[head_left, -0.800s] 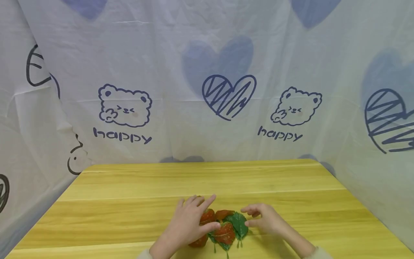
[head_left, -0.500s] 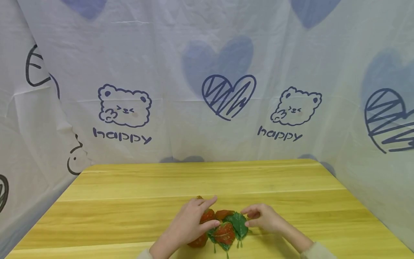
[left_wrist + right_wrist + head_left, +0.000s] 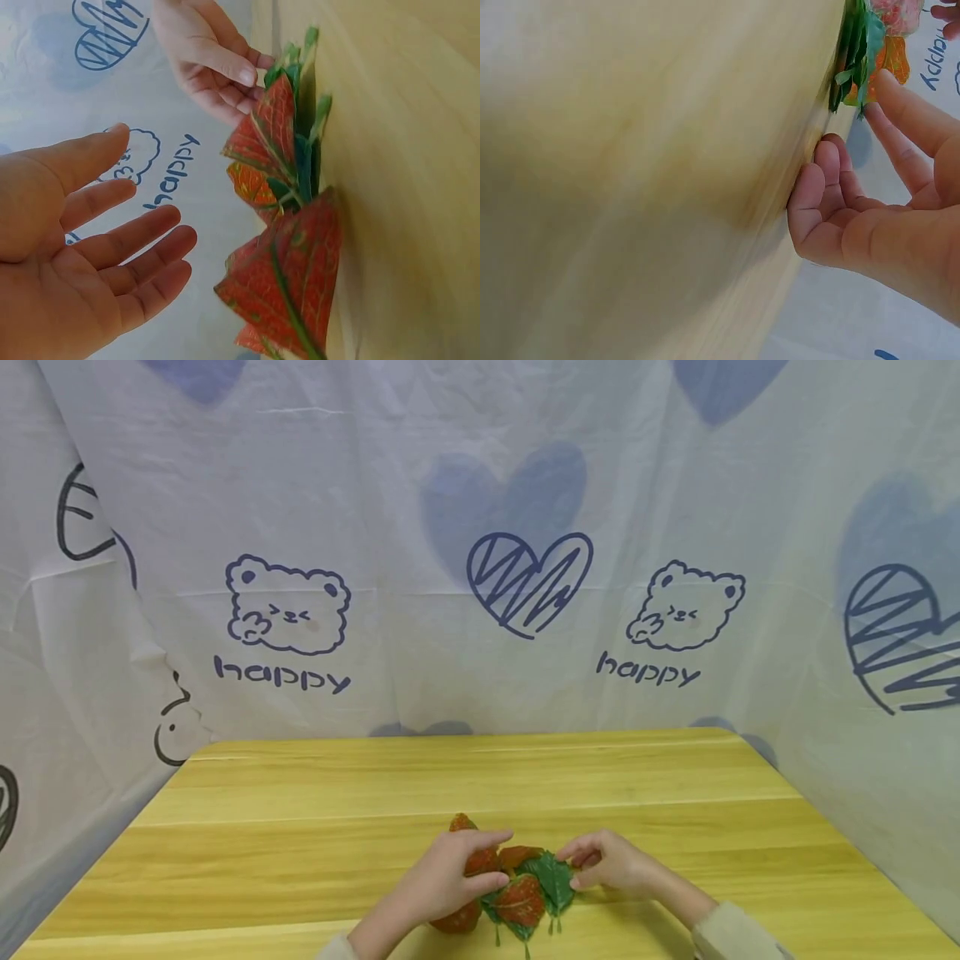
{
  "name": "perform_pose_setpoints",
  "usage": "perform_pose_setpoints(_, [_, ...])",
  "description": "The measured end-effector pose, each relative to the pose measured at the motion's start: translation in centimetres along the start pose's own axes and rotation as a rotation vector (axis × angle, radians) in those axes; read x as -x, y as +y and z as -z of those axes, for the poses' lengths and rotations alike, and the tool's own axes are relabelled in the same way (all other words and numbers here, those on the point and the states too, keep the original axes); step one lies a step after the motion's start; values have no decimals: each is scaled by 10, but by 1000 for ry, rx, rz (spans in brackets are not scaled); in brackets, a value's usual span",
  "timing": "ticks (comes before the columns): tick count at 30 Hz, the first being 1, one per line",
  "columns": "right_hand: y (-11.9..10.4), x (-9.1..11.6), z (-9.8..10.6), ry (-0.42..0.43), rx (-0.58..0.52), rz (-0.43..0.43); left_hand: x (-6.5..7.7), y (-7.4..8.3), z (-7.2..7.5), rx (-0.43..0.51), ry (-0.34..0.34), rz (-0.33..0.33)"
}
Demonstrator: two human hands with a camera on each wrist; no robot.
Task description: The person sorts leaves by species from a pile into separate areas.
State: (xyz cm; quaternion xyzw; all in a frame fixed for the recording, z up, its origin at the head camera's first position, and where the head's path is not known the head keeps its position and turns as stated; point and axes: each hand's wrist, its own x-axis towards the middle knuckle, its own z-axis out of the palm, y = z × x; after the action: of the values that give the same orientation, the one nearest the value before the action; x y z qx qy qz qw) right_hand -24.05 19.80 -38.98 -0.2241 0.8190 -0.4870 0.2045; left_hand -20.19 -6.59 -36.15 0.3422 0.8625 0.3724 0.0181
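On the table lies a cluster of artificial leaves, red with pale veins and green. My left hand (image 3: 448, 878) hovers over its left part, partly hiding the red leaves (image 3: 454, 920). In the left wrist view those fingers are spread and apart from the nearest red leaf (image 3: 289, 274). My right hand (image 3: 617, 865) is beside the green leaf (image 3: 553, 878) at the cluster's right. Its thumb and index finger are parted close to the leaf edges (image 3: 862, 56), while the other fingers bend near the table; contact with the leaf is unclear.
The yellow wood-grain table (image 3: 300, 793) reaches back to a pale cloth (image 3: 420, 677) printed with bears and hearts. More cloth hangs at both sides. Short green stems (image 3: 527, 948) point toward the table's near side.
My left hand's fingers have drawn in and shifted slightly right, uncovering a red leaf tip behind them. The right hand's fingers have curled slightly beside the green leaf. The leaves stay nearly where they were.
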Motion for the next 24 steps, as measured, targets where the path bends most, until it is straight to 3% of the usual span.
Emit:
perform_pose_setpoints(6, [2, -4, -1, 1, 0, 0, -2, -1, -2, 113, -35, 14])
perform_pose_setpoints(10, [2, -5, -3, 21, 58, 32, -4, 0, -4, 180, -63, 29])
perform_pose_setpoints(15, [2, -7, -6, 34, 126, 69, -5, 1, -7, 212, -72, 55])
perform_pose_setpoints(24, [1, -7, -7, 27, 130, 49, -10, -2, -16, 249, -130, 82])
